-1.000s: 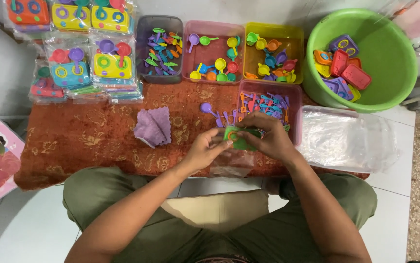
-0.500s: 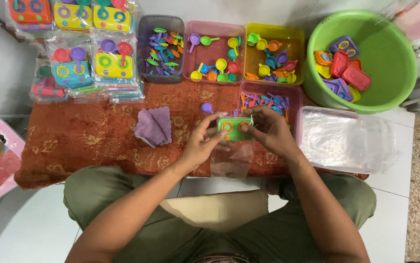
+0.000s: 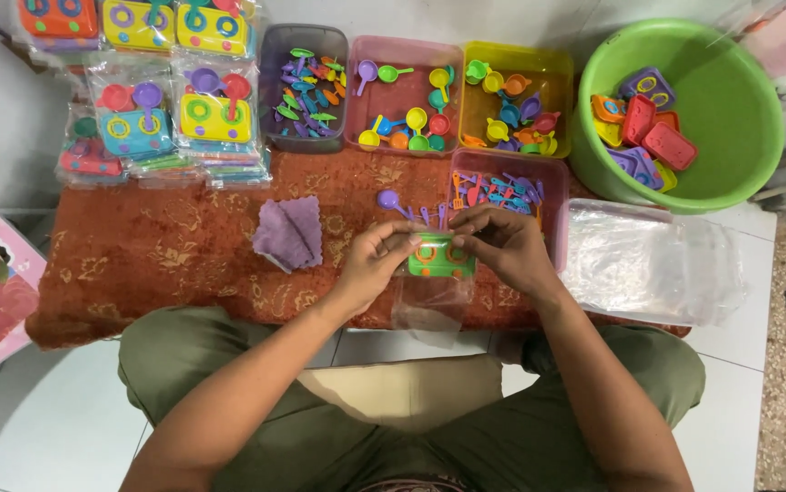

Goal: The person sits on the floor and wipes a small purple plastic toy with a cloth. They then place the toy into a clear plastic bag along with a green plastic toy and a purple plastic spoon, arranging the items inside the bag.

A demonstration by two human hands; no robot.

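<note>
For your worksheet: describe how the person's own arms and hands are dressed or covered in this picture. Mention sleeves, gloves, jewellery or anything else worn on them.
Both arms are bare from the hands up to where they leave the picture; no sleeve shows. The left hand and right hand wear no gloves, and I can make out no watch, ring or bracelet. Below the arms, olive-green trousers cover the legs.

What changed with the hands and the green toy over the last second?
Both hands, left hand and right hand, lifted the green toy stove slightly toward the person, now over a clear bag. The purple cloth, trays and green basin stayed put.
</note>
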